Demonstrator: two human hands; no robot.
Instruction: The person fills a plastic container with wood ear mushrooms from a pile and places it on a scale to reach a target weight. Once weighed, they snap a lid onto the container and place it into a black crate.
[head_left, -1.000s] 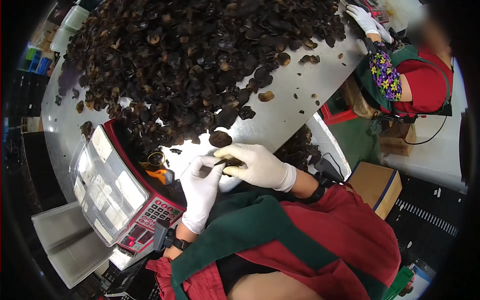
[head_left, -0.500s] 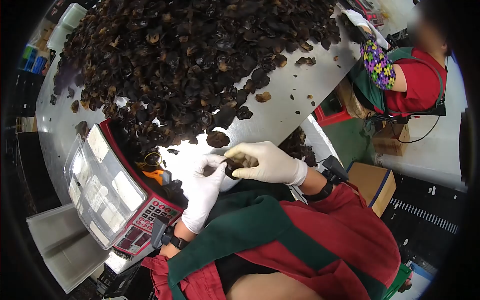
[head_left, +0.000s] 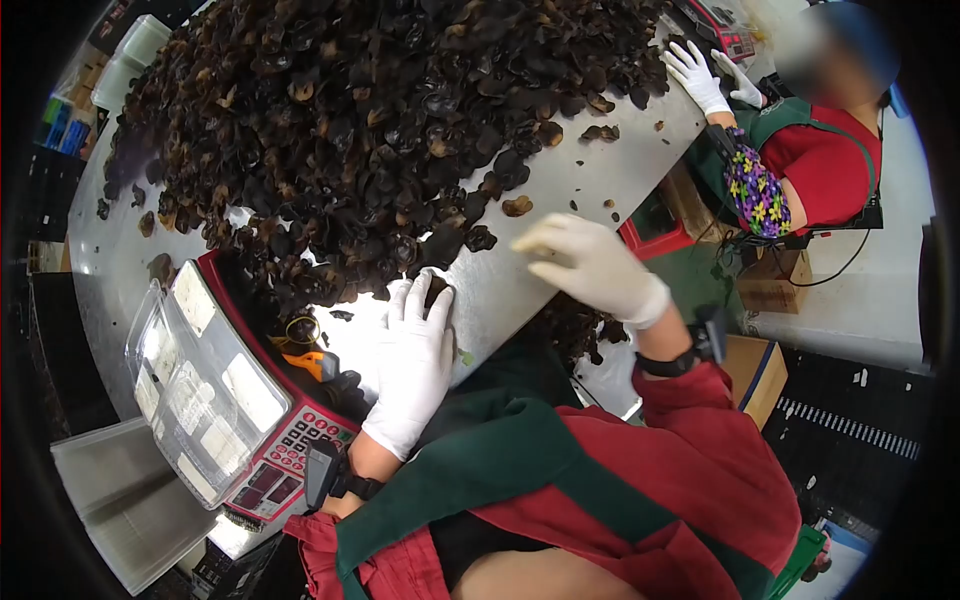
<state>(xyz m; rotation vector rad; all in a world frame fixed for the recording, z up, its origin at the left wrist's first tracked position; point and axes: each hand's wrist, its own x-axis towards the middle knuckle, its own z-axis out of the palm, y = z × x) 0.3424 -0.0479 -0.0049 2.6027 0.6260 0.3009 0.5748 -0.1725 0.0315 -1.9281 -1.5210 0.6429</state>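
My left hand (head_left: 415, 340), in a white glove, lies palm down with its fingers stretched on the metal table (head_left: 520, 270). Its fingertips cover part of a dark wood ear mushroom (head_left: 436, 290) near the heap's front edge. My right hand (head_left: 590, 268), gloved too and a little blurred, is raised beside the table edge with thumb and fingers apart; nothing shows in it. In front of both hands spreads a large heap of brown-black wood ear mushrooms (head_left: 350, 130). A single brown wood ear mushroom (head_left: 517, 206) lies apart, beyond my right fingertips.
To the left stands a red scale (head_left: 305, 435) with a clear-covered pan. An orange-handled tool (head_left: 315, 362) and a yellow ring (head_left: 302, 329) lie behind it. Translucent bins (head_left: 120, 500) sit at lower left. A co-worker's gloved hand (head_left: 697, 78) rests at the heap's right edge.
My hands have parted: the left moved forward onto the table, the right rose to the right. The dark piece formerly between them is no longer there. The co-worker's hands have spread open.
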